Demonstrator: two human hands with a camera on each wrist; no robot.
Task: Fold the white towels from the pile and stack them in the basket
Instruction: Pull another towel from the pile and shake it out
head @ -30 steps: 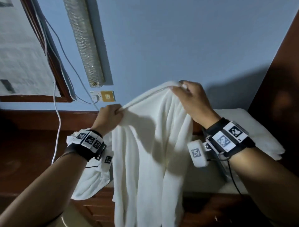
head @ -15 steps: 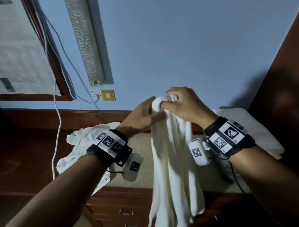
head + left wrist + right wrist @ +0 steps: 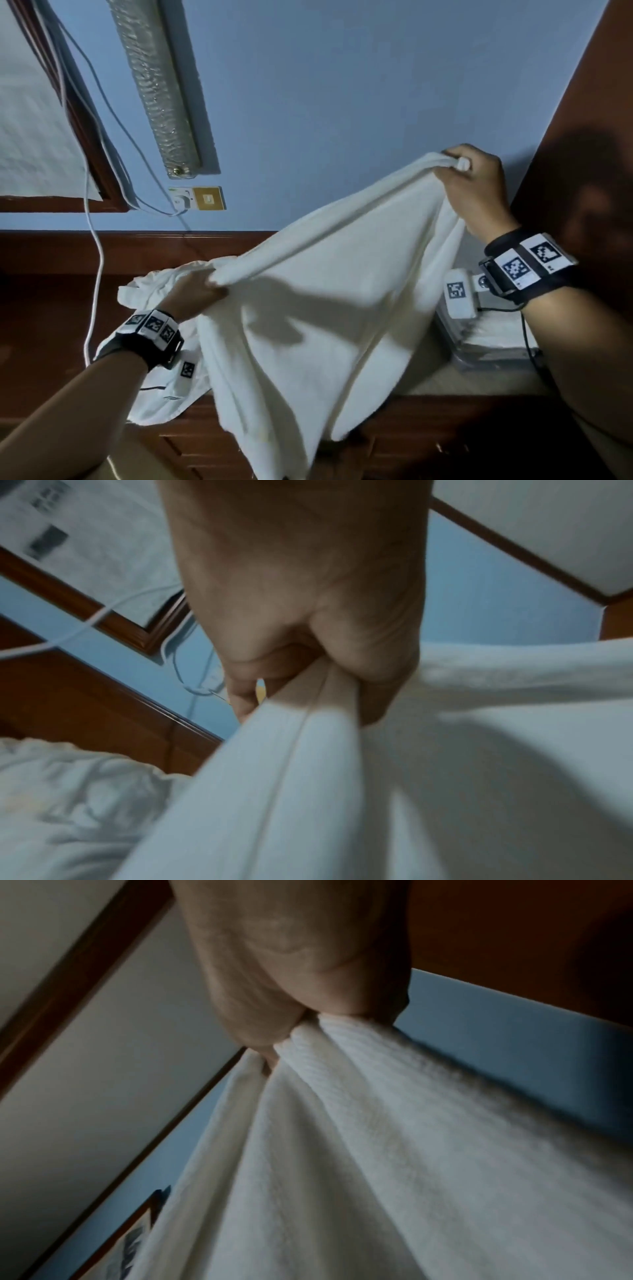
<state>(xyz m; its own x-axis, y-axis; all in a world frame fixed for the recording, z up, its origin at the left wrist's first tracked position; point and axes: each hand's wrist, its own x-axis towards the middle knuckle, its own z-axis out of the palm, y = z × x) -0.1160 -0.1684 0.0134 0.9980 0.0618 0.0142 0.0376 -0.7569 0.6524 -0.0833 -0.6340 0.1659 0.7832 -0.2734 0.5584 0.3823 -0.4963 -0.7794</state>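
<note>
two fists pinch our towel (image 3: 329,308), its edge slanting from left hand (image 3: 195,291), lower left, to right hand (image 3: 476,192), upper right.

Dim indoor light, hard shadows, blurred wide-angle wrist views.

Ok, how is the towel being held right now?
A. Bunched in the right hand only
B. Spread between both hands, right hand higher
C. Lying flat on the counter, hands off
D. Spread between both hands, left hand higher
B: the left hand and right hand each grip an end of the towel, whose top edge slopes up to the right hand.
</note>
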